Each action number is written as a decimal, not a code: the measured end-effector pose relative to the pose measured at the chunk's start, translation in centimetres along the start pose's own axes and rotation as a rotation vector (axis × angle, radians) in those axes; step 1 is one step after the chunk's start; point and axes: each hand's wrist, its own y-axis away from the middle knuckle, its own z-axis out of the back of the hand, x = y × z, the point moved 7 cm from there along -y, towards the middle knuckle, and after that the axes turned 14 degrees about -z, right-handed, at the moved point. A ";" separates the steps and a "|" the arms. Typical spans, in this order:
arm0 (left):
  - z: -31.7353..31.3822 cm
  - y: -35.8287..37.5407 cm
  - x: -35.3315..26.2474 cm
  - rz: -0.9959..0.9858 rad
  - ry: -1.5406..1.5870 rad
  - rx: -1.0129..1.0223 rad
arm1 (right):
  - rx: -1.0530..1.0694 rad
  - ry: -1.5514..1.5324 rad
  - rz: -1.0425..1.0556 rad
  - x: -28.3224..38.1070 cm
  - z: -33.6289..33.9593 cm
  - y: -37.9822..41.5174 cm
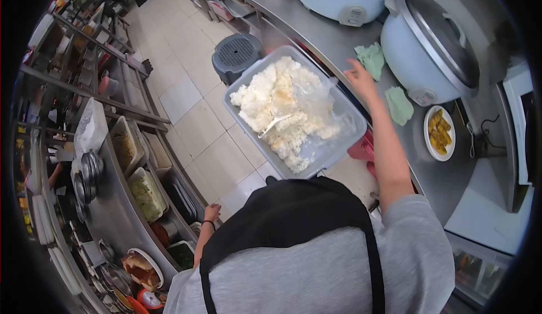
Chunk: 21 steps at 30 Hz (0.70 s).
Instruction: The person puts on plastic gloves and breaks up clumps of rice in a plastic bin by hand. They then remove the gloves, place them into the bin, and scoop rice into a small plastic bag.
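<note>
I'm hovering empty, part-open R hand (363, 81) nearer blue-grey rectangular plastic tub (323, 155), axis running 10:30–4:30; L hand (212, 213) is hanging half-curled, grip unclear.

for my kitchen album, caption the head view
Steaming rice fills much of a tub, right hand reaching toward green cloths

No text or label is legible here.
</note>
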 end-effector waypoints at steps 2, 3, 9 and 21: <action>-0.1 -1.2 -1.3 -0.057 0.098 0.012 | 0.072 0.173 0.028 -1.1 -2.3 1.6; -1.0 0.7 -1.2 -0.005 0.167 -0.044 | 0.093 0.171 -0.006 -4.9 -3.6 3.7; -6.1 -2.0 -5.9 -0.073 0.186 -0.011 | 0.227 0.785 -0.115 -19.4 -8.8 6.5; -6.1 4.2 -42.8 -0.881 0.254 0.006 | 0.626 -0.727 -0.446 -0.7 -6.6 13.0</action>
